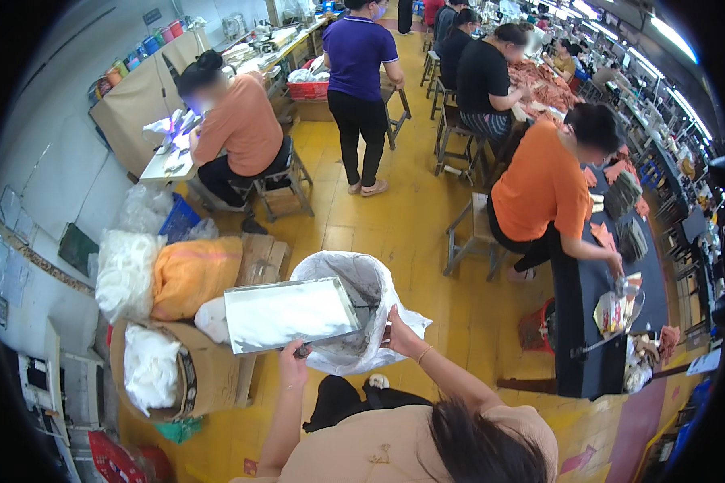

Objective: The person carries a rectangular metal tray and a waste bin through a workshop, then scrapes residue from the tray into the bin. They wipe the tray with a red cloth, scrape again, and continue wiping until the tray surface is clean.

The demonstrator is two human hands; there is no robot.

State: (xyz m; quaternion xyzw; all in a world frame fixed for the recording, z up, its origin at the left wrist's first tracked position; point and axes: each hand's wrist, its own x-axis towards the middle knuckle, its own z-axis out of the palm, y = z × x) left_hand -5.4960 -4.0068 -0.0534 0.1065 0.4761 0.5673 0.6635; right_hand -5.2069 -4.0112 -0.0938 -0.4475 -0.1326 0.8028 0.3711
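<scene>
A shallow rectangular metal pan [286, 314], pale and shiny inside, is tilted over the left part of a large white sack [388, 291]. My left hand [293, 369] is closed at the pan's near edge, on what looks like a short dark handle. The sack stands upright on the floor before me, its mouth wide and its inside grey and dusty; the pan hides part of the opening. With my right hand [399, 333] I grip the sack's rim on the right side, thumb and fingers on the folded edge.
Left of the sack are an orange bundle [193, 275], a clear bag of white material [126, 274] and a cardboard box [209, 372] on a wooden pallet. A person in orange works at a dark table [576, 322] on the right. Stools and several seated workers line the yellow floor.
</scene>
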